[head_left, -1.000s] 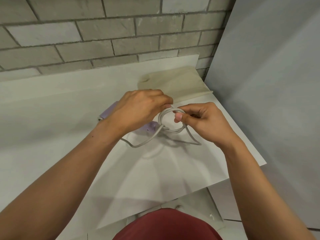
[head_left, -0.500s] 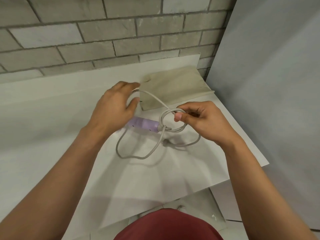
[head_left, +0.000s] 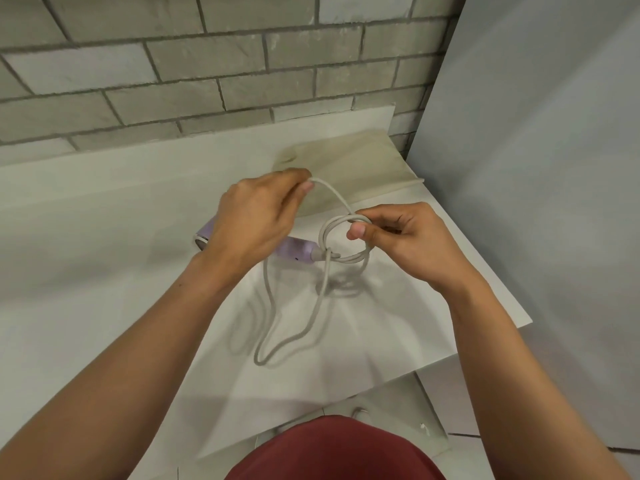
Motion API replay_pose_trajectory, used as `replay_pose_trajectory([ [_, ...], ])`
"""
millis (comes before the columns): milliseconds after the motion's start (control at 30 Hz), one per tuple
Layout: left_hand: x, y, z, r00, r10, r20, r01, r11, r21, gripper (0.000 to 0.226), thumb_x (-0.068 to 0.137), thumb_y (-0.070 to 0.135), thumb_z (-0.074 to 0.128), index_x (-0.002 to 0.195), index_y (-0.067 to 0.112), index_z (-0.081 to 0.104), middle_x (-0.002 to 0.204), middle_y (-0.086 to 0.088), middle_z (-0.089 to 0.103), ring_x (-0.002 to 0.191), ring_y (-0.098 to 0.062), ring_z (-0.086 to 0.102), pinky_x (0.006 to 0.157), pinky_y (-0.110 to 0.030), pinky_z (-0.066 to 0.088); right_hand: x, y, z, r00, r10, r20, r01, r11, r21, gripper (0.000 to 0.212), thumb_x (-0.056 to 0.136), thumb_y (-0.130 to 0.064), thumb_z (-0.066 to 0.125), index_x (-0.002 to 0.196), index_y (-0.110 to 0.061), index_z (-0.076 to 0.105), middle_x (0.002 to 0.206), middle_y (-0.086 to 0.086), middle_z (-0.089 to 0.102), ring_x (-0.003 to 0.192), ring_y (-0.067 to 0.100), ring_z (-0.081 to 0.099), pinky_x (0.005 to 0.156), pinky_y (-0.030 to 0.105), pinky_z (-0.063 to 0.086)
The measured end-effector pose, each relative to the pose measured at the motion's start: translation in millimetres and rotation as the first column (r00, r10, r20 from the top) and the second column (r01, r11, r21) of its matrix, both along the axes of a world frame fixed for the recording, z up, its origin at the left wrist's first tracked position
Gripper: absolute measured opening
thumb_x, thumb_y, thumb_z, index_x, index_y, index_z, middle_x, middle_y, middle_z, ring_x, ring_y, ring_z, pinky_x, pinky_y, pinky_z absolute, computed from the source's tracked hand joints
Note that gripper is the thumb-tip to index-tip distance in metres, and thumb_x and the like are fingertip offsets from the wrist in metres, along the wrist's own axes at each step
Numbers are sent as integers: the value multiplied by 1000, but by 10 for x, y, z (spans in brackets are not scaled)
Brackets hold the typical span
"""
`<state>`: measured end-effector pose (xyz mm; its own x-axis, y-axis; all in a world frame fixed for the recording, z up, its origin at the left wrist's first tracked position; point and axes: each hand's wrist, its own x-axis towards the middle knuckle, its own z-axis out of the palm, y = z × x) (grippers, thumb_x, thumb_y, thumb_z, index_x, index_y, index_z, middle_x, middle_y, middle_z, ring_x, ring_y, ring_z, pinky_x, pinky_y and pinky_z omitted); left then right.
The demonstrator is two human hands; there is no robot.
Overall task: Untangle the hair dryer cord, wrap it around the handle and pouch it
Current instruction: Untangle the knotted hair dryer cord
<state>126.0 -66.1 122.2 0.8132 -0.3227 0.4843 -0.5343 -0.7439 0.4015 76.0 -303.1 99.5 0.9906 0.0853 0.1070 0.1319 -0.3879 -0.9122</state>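
- Since half a second ago the left hand [head_left: 254,216] has been lifting its strand of the cord [head_left: 268,306] a little farther and higher, and the loose loop hanging below is now dangling longer toward the near edge of the counter [head_left: 86,244].
- At the left, the white counter is running along under a grey brick wall [head_left: 207,64].
- The left hand is pinching the cord between thumb and fingers, and the strand is arching from that pinch to the right.
- Under the left hand the purple hair dryer [head_left: 298,252] is lying on its side on the counter, with its metal-rimmed end poking out to the left of the wrist and its handle end pointing right.
- From the handle end the cord is dropping into a long loop toward the near side, then rising again.
- Just right of the handle the cord is forming a small round coil, looped more than once.
- The right hand [head_left: 408,242] is gripping that coil at its far right side, thumb pressing against the fingers.
- Behind both hands, on the far right of the counter, a beige cloth pouch [head_left: 360,164] is lying flat.
- A grey panel [head_left: 536,168] is standing at the right edge.
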Motion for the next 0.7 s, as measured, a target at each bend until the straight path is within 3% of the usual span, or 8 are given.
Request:
replay_pose_trajectory([
  [100,4,19,0,994,70,-79,-80,987,-138,29,106,41,51,116,24,71,92,6,78,85,-22,75,75,-45,59,16,-4,-27,1000,-11,7,11,1000,-12,11,96,-27,74,95,-34,83,89,-12,80,83,5,74,78,16,55],
  [167,17,36,-9,984,98,-147,-113,989,-93,27,106,42,50,113,27,72,92,9,77,89,-21,74,76,-44,59,34,7,-24,1000,-12,16,12,1000,-20,12,97,-25,74,95,-34,82,88,-12,80,82,4,74,78,17,55],
  [267,55,86,-13,974,96,-204,-88,995,48,27,105,35,51,125,28,69,115,6,74,110,-25,67,89,-46,56,54,12,-19,1000,14,11,-13,999,-39,14,98,-26,73,98,-36,82,88,-13,80,82,5,73,78,18,56],
  [367,24,99,40,987,-116,-110,128,986,103,44,102,23,60,146,22,56,145,0,58,131,-24,55,107,-41,46,65,23,-9,999,50,1,-49,995,-86,12,98,-28,74,97,-37,82,88,-14,80,80,4,71,76,15,54],
  [467,16,13,67,935,-349,-55,351,897,267,37,101,22,64,138,18,64,129,-3,68,118,-28,63,101,-43,49,73,45,6,998,55,15,-53,993,-109,13,97,-29,75,95,-41,81,89,-15,80,79,2,70,74,15,52],
  [567,12,-68,83,956,-288,-51,288,894,343,26,101,27,61,126,25,70,109,4,76,99,-30,67,85,-44,52,78,44,10,999,18,30,-16,996,-89,14,95,-32,75,98,-44,81,91,-15,80,84,10,73,80,28,58],
  [633,8,-83,52,983,-183,4,176,949,261,24,104,30,53,121,26,70,105,5,77,97,-31,68,80,-44,54,77,21,-10,999,-21,28,23,998,-65,11,95,-35,75,98,-43,81,91,-14,80,87,15,74,85,41,60],
  [700,10,-69,22,997,-69,29,67,996,53,24,104,32,51,118,26,69,99,5,77,93,-27,72,76,-43,56,72,-2,-45,998,-56,27,58,997,-45,10,95,-35,75,99,-41,81,94,-14,81,91,14,75,89,48,60],
])
